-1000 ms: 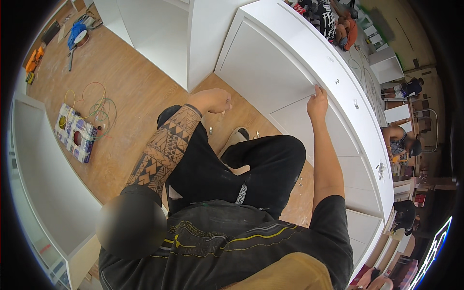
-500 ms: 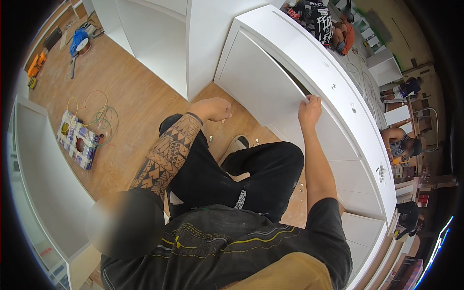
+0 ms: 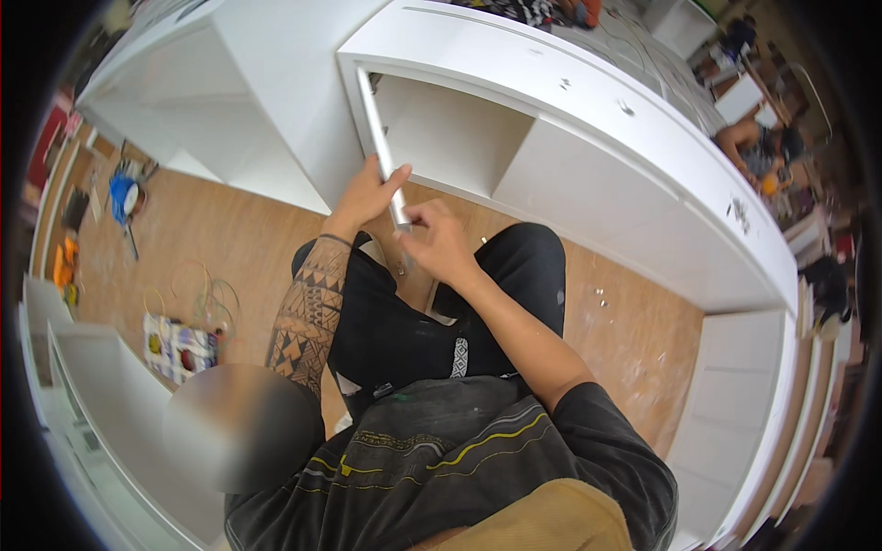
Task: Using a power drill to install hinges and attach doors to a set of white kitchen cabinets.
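Door [image 3: 378, 138] stands open on edge at cabinet [image 3: 588, 119] front — L hand [image 3: 366, 197] wraps its lower end, R hand [image 3: 436, 241] pinches near that corner. Looks hung already; fastening/adjusting prob. left — hardware too small to tell.

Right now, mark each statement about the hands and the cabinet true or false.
1. The left hand grips the white door panel at its edge. True.
2. The right hand rests flat on the floor. False: it is raised at the panel's lower end.
3. The compartment behind the panel is open. True.
4. The cabinet is black. False: it is white.
5. The floor is wood-coloured. True.
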Action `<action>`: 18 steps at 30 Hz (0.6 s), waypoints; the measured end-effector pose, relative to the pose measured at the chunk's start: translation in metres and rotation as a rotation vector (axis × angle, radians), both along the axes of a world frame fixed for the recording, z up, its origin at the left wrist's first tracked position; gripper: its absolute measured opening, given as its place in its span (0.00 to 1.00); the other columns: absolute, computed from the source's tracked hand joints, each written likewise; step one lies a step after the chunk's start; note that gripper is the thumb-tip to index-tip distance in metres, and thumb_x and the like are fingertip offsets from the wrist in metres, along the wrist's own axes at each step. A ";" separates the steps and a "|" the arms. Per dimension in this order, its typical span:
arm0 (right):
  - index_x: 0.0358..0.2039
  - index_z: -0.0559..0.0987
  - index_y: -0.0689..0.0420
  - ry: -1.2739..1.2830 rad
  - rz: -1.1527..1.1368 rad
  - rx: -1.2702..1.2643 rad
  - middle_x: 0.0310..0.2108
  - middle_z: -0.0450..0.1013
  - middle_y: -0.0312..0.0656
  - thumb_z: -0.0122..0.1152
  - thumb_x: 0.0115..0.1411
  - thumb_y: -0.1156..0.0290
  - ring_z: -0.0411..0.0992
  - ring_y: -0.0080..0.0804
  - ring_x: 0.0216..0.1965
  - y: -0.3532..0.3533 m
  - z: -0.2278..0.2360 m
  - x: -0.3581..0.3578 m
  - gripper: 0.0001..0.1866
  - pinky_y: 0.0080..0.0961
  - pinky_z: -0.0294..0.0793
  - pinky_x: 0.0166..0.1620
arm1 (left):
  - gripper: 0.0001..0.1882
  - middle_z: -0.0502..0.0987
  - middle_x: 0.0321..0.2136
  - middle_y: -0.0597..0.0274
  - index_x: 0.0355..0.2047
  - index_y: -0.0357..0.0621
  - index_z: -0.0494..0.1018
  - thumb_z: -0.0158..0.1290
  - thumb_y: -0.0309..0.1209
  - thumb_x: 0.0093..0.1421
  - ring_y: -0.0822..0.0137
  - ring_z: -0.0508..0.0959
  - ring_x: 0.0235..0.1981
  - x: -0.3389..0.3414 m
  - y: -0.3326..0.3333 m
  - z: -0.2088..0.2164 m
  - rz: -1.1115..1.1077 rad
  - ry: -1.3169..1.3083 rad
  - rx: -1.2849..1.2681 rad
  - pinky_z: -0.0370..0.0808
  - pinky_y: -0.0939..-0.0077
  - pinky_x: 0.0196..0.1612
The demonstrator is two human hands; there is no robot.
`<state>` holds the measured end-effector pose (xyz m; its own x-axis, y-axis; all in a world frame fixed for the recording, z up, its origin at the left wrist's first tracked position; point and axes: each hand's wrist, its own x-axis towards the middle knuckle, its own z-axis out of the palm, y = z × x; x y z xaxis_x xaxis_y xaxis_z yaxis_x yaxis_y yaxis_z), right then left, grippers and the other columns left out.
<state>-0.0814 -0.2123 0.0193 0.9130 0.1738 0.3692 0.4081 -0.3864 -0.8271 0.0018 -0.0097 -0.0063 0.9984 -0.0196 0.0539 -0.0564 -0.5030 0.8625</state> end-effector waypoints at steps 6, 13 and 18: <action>0.46 0.84 0.58 -0.130 -0.031 -0.122 0.50 0.79 0.55 0.72 0.58 0.66 0.76 0.55 0.55 -0.132 0.044 -0.061 0.17 0.43 0.75 0.59 | 0.29 0.81 0.38 0.53 0.57 0.34 0.72 0.58 0.46 0.67 0.65 0.82 0.39 -0.020 0.018 0.010 0.052 0.190 -0.134 0.78 0.71 0.41; 0.59 0.76 0.59 0.217 -1.223 -0.526 0.55 0.74 0.58 0.70 0.59 0.66 0.70 0.59 0.59 -0.431 -0.069 -0.280 0.28 0.47 0.69 0.62 | 0.23 0.80 0.38 0.64 0.54 0.35 0.75 0.59 0.42 0.68 0.74 0.79 0.36 -0.020 0.076 0.009 0.073 0.258 -0.081 0.76 0.77 0.38; 0.60 0.74 0.63 0.591 -2.098 -0.752 0.54 0.73 0.62 0.67 0.62 0.57 0.69 0.64 0.57 -0.521 -0.186 -0.532 0.31 0.53 0.69 0.59 | 0.18 0.80 0.37 0.65 0.54 0.37 0.76 0.56 0.37 0.70 0.74 0.80 0.35 -0.017 0.063 0.042 -0.030 0.411 -0.075 0.78 0.77 0.37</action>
<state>-0.6134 -0.7329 -0.1671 -0.1040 -0.8956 0.4326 -0.9754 0.0068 -0.2204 -0.0148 0.0538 0.0358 0.9362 -0.0599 -0.3464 0.2864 -0.4415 0.8503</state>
